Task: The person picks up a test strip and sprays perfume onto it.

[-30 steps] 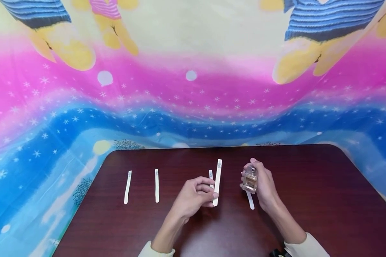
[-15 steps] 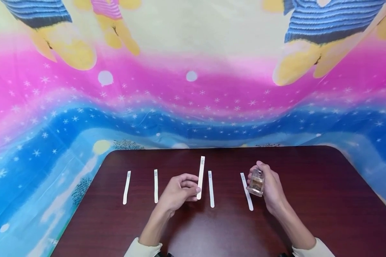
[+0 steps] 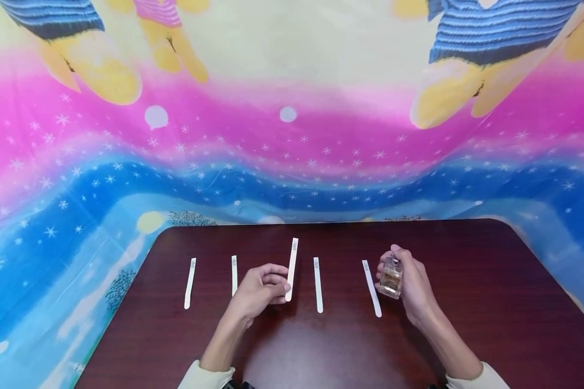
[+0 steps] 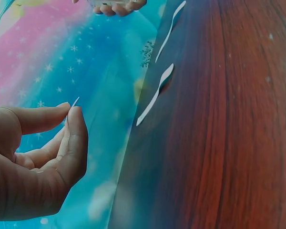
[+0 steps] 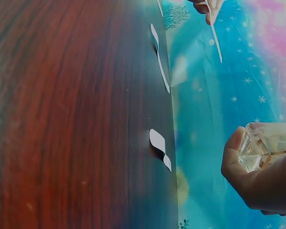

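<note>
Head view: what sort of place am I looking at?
Probably an indoor tabletop workspace, though the wider room is hidden: a dark wood-grain table, a snowflake-printed backdrop close behind it, and white strips laid out in a spaced row.

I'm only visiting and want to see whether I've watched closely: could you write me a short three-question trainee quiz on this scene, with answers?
1. Multiple choice: what does the right hand hold?
a) a pair of scissors
b) a glass perfume bottle
c) a wooden spoon

2. True or false: the left hand pinches a white paper strip, held up off the table.

3. Count: how many loose strips lie on the table in the head view?

Key:
1. b
2. True
3. Four; one is partly hidden by the left hand.
</note>
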`<action>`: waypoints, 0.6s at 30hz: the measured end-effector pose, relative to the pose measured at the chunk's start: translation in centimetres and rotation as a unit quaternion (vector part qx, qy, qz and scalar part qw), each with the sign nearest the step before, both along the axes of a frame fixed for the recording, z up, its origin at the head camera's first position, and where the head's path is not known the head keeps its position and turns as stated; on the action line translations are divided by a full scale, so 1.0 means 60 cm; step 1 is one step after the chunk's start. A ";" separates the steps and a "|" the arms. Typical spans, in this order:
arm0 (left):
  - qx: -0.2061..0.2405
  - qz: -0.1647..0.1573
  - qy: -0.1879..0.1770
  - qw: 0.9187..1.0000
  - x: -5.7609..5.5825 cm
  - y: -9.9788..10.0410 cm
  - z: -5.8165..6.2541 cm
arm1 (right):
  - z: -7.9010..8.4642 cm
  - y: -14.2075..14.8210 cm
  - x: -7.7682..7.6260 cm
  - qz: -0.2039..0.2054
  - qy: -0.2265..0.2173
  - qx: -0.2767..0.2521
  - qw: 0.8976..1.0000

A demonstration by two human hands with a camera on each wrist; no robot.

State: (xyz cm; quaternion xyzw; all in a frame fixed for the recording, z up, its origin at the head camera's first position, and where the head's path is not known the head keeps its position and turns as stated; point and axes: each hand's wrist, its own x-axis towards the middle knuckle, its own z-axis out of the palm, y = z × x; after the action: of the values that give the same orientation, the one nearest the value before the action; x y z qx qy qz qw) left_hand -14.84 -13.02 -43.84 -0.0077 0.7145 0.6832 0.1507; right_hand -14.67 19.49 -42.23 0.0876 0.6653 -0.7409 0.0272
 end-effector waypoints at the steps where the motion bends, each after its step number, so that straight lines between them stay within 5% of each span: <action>1: -0.002 0.001 0.000 1.000 0.000 -0.002 -0.001 | 0.000 0.000 0.000 0.001 0.000 0.000 1.000; 18: -0.018 0.026 -0.014 0.999 -0.003 -0.023 -0.027 | -0.004 0.002 0.003 0.010 -0.008 0.008 1.000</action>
State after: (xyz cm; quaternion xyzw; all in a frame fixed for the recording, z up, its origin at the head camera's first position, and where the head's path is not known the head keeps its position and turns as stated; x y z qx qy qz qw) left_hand -15.04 -14.40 -45.44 -0.0386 0.7243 0.6736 0.1420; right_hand -14.50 19.60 -42.47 0.0874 0.6721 -0.7342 0.0393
